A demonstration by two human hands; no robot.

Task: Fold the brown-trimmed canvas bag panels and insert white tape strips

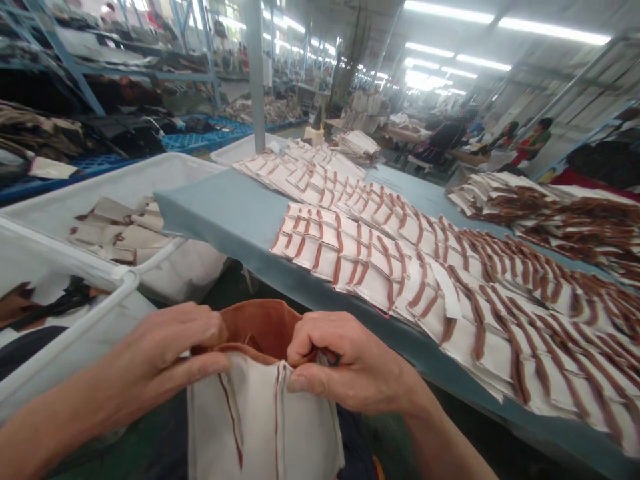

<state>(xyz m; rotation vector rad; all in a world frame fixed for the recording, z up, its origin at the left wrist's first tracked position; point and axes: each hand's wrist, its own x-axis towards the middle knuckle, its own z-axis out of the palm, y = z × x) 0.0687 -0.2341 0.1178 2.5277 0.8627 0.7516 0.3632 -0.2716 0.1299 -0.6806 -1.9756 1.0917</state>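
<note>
At the bottom middle hangs a sewn bag piece (260,420), off-white outside with brown seam lines and reddish-brown on its inner face. Its top edge is spread into a mouth between my hands. My left hand (185,347) pinches the rim at the left, thumb outside and fingers inside. Gripping the rim at the right is my right hand (340,360), its thumb pressed beside a seam. The lower part of the piece runs out of the picture.
A blue-grey table (215,207) carries long overlapping rows of off-white pieces (350,253) with brown edges. White plastic bins (135,273) with fabric parts stand at the left. A stack of brown-edged pieces (560,213) lies at the right. Several people sit in the background.
</note>
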